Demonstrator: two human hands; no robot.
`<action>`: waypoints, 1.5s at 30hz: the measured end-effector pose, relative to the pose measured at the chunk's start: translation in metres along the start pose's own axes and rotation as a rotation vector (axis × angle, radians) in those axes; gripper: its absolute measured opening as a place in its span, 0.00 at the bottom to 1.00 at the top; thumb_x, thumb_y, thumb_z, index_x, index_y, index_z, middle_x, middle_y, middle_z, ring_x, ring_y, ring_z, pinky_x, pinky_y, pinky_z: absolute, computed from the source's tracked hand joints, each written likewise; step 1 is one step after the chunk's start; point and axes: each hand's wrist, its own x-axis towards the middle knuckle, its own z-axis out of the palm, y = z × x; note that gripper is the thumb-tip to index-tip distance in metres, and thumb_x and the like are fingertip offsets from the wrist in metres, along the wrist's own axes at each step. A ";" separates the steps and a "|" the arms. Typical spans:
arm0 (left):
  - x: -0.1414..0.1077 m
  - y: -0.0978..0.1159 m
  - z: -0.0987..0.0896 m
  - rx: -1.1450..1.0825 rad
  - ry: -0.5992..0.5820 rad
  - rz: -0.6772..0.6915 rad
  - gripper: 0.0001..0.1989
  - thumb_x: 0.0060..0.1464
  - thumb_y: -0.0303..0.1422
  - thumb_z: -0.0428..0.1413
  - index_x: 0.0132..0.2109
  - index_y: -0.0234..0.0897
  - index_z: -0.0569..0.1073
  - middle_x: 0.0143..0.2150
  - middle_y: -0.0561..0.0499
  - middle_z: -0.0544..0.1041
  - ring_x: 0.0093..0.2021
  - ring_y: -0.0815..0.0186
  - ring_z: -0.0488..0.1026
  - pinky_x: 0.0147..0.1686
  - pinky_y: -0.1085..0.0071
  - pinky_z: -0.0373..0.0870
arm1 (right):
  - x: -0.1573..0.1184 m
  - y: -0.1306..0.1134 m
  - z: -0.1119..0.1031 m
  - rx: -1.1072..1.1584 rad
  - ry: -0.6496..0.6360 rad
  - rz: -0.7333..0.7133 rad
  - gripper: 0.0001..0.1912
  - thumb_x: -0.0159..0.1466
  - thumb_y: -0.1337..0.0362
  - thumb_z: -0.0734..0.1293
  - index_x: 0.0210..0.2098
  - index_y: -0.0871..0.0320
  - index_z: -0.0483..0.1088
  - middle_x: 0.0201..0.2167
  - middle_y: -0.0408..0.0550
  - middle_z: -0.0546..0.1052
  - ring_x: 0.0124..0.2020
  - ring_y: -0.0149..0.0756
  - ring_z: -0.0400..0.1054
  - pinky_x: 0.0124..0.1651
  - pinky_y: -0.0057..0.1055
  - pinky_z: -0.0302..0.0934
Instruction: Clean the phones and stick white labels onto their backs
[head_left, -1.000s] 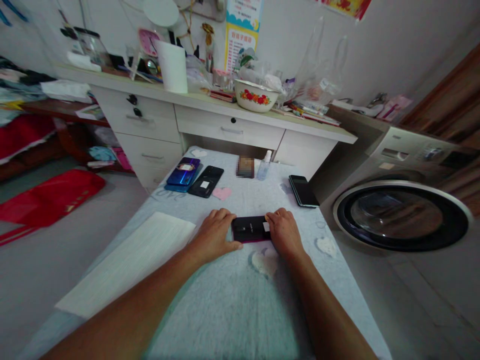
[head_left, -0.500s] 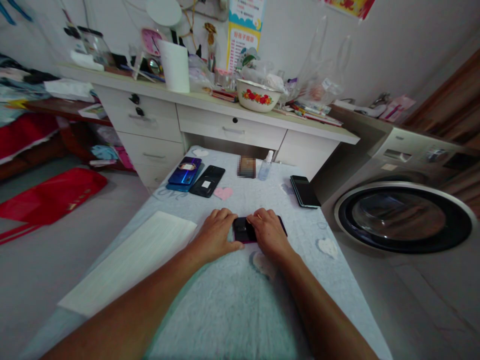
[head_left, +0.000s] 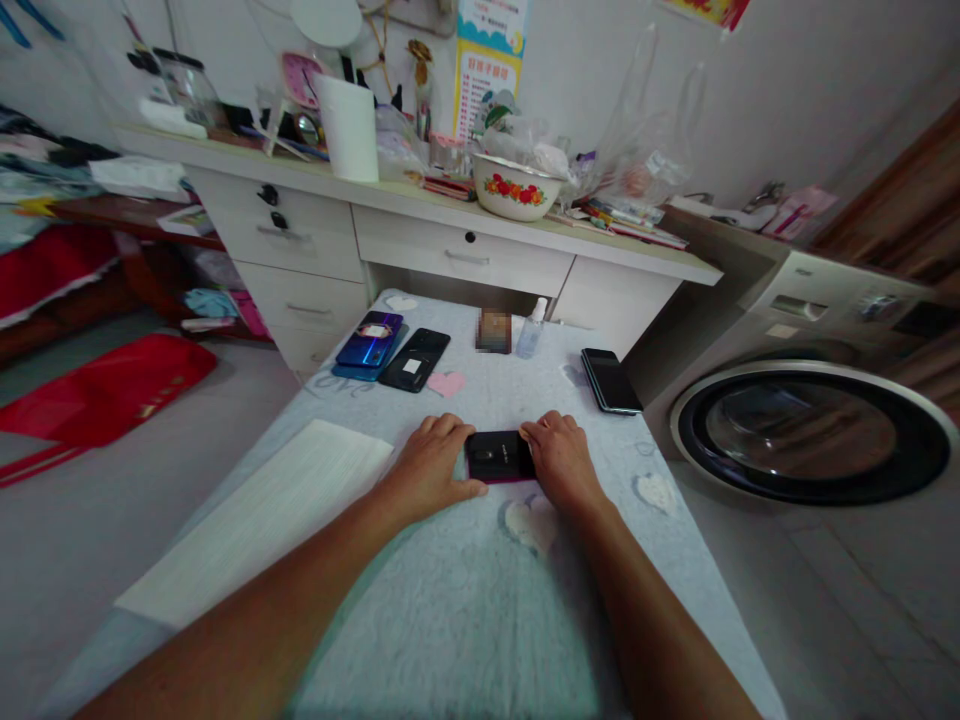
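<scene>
A black phone (head_left: 499,457) with a pinkish edge lies flat, back side up, on the cloth-covered table (head_left: 450,620). My left hand (head_left: 431,465) grips its left end, thumb at the near edge and fingers at the far edge. At the phone's right end is my right hand (head_left: 561,458), its fingers closed in a pinch over the back; whatever they hold is too small to make out. Beyond my hands stand a clear spray bottle (head_left: 531,335) and a small blurred brown item (head_left: 494,331).
Blue phones (head_left: 370,341) and a black phone (head_left: 415,361) lie back left, more phones (head_left: 611,381) at the right. A pale folded cloth (head_left: 262,520) lies left of my forearm. A drawer desk (head_left: 465,240) stands behind, a washing machine (head_left: 810,400) at right.
My right hand has slid right along the phone's back, uncovering its middle. My left hand has stayed at the left end.
</scene>
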 end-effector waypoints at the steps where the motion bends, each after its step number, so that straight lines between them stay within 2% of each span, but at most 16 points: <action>1: 0.000 0.000 0.000 0.000 -0.002 0.001 0.31 0.42 0.44 0.63 0.52 0.37 0.68 0.50 0.45 0.69 0.49 0.54 0.64 0.50 0.59 0.63 | -0.001 0.003 0.000 -0.003 0.007 0.014 0.15 0.70 0.61 0.55 0.42 0.50 0.74 0.39 0.49 0.70 0.40 0.38 0.58 0.41 0.32 0.48; 12: 0.001 0.001 -0.002 0.008 -0.023 0.002 0.31 0.44 0.45 0.62 0.53 0.37 0.67 0.50 0.45 0.69 0.50 0.53 0.64 0.51 0.59 0.63 | -0.008 0.020 -0.004 -0.014 0.044 0.127 0.16 0.70 0.62 0.55 0.40 0.53 0.75 0.37 0.50 0.70 0.40 0.37 0.59 0.43 0.31 0.48; 21: -0.001 0.005 -0.005 0.033 -0.017 0.015 0.28 0.45 0.39 0.58 0.54 0.38 0.67 0.49 0.45 0.69 0.49 0.54 0.65 0.51 0.59 0.63 | -0.011 0.028 -0.004 -0.007 0.037 0.125 0.16 0.70 0.62 0.55 0.38 0.54 0.75 0.36 0.50 0.70 0.39 0.38 0.60 0.42 0.31 0.48; 39: 0.001 0.005 -0.008 0.079 -0.035 0.024 0.27 0.43 0.39 0.58 0.52 0.35 0.70 0.47 0.44 0.71 0.47 0.53 0.66 0.49 0.58 0.64 | -0.013 0.025 -0.002 0.010 0.023 0.104 0.17 0.69 0.64 0.56 0.35 0.55 0.75 0.35 0.51 0.71 0.40 0.38 0.61 0.43 0.31 0.49; 45: 0.004 0.003 -0.008 0.082 -0.024 -0.002 0.23 0.45 0.39 0.57 0.50 0.36 0.72 0.46 0.45 0.73 0.47 0.54 0.68 0.49 0.60 0.65 | -0.013 0.021 -0.003 0.006 0.010 0.088 0.16 0.69 0.65 0.56 0.36 0.55 0.75 0.35 0.52 0.71 0.41 0.39 0.62 0.44 0.31 0.50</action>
